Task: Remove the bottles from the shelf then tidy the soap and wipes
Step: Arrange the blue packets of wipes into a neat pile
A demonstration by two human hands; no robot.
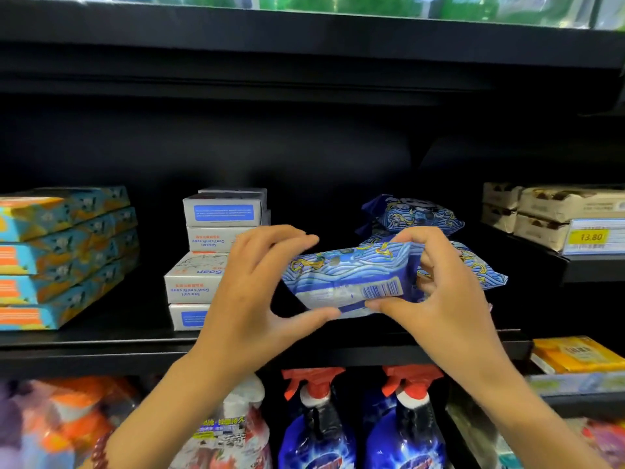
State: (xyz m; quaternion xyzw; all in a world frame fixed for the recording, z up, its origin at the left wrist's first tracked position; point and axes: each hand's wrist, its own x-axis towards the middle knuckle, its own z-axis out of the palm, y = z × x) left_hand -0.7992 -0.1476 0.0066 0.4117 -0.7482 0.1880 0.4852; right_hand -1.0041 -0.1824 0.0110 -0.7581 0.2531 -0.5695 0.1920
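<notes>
From the head view, you hold a blue wipes pack just above the front of the middle shelf, to the right of centre. Your left hand curls round its left end, thumb under the bottom edge and fingers arched over the top. Your right hand pinches the right end, thumb below and fingers hooked over the upper fold. No bottle stands on this shelf. The spray bottles with red triggers sit on the shelf below, so the bottle removal looks done here, though you cannot tell whether those are the ones meant. The tidying looks partly done. The soap boxes stand left of your hands in an uneven stack, some pushed further back than others, and probably need squaring. The other wipes packs lie loosely behind and to the right of the held one, tilted and overlapping, so they also want straightening once this pack is set down. The flat patterned boxes at far left are neatly piled.
</notes>
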